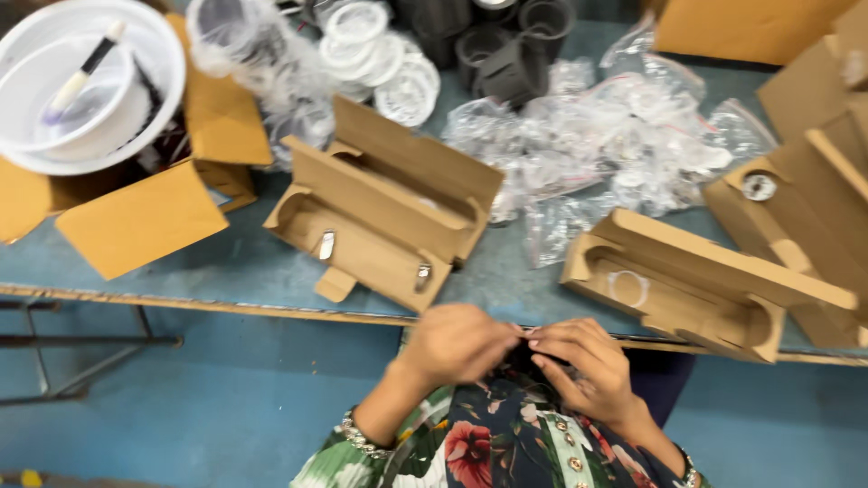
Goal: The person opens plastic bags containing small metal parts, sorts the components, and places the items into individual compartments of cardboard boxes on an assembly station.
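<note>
Left hand (457, 343) and right hand (583, 361) pinch together near table edge (226, 303); open cardboard tray (384, 212) beyond, plastic bags (615, 149) far right.

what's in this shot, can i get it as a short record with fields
left hand: closed, fingertips meeting the right hand, item between them too small to tell
right hand: fingers bent toward the left hand
nearest tray: open cardboard insert with two small metal pieces
second tray: cardboard insert on the right
behind: heap of clear plastic bags
far left: white bowl with a brush
surface: blue table
</note>
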